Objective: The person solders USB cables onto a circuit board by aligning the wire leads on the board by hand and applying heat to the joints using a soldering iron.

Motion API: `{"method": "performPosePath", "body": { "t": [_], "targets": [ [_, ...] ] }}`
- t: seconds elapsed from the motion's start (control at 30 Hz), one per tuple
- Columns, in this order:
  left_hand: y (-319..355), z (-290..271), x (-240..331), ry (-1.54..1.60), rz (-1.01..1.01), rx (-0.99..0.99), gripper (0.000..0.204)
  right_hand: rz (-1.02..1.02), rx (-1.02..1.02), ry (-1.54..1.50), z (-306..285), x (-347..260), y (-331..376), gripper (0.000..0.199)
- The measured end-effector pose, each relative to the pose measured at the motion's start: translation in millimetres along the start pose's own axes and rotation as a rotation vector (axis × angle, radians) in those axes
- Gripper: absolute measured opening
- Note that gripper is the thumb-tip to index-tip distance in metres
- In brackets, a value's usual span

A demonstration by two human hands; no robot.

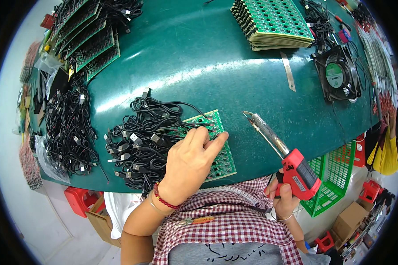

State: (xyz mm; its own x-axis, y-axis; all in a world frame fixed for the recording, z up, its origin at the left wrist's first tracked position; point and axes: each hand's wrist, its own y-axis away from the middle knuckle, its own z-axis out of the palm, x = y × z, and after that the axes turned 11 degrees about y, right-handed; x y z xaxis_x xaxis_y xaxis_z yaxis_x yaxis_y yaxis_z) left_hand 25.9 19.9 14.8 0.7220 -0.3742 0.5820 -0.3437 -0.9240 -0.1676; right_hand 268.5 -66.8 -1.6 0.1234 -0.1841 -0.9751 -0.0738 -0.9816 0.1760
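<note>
A green circuit board [226,162] lies on the table in front of me, its left part under a heap of black USB cables [139,143]. Over the board, my left hand [188,159] is closed, with fingertips bent down near cable ends. Whatever is between those fingers is hidden by the hand. My right hand [284,201], by the table's front edge, grips a red-and-black soldering gun [300,174]. Its metal barrel points up and left, and the tip is raised to the right of the board, apart from it.
A stack of circuit boards [274,22] stands at the back, beside a thin metal blade [288,71]. On the right sits a black fan [337,74]. More cables [70,132] and cabled boards [90,39] fill the left. A green crate [331,179] stands below the table's right edge.
</note>
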Motion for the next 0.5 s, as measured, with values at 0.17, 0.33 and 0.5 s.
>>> {"method": "performPosePath", "body": {
  "t": [0.17, 0.33, 0.5],
  "targets": [
    [0.0, 1.7, 0.5, -0.031, 0.025, 0.02, 0.042, 0.018, -0.002, -0.034, -5.3, 5.2, 4.7, 0.05],
    [3.1, 3.2, -2.1, -0.071, 0.095, 0.009, 0.039, 0.032, 0.011, -0.072, -4.1, 2.0, 4.1, 0.047],
    [6.9, 4.4, -4.3, -0.133, 0.128, -0.008, 0.036, 0.047, 0.011, -0.056, -3.6, -0.1, 3.0, 0.047]
  ]
}}
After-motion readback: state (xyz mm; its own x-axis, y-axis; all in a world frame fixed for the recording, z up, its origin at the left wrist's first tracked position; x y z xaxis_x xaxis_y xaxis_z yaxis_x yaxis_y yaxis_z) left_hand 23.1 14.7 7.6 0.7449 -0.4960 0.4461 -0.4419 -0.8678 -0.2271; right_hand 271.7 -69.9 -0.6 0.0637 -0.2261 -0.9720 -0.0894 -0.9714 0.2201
